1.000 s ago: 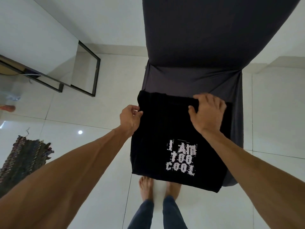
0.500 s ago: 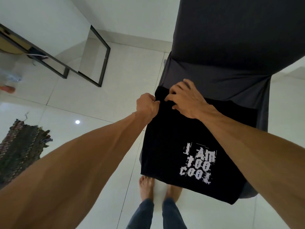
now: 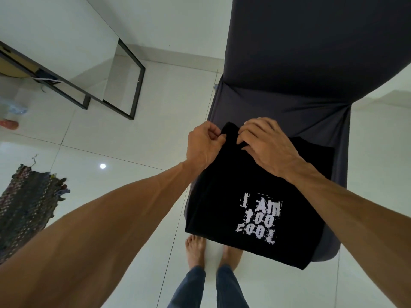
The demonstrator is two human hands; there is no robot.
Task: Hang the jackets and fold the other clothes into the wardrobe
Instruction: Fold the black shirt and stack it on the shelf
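Observation:
A black T-shirt point(image 3: 226, 196) with white lettering "I AM TOO COOL" hangs folded in front of me, over my bare feet. My left hand point(image 3: 203, 144) pinches its top left corner. My right hand point(image 3: 265, 144) grips the top edge right beside it, fingers curled into the cloth. The two hands nearly touch. Behind the shirt lies a dark grey sheet point(image 3: 300, 63) that covers a bed or mattress and drapes down to the floor.
White tiled floor point(image 3: 133, 134) all around. A black metal frame point(image 3: 124, 85) stands against the white wall at upper left. A dark woven rug point(image 3: 26, 207) lies at the left edge.
My right hand slid left along the shirt's top edge until it met my left hand. The shirt's right half now hangs loose.

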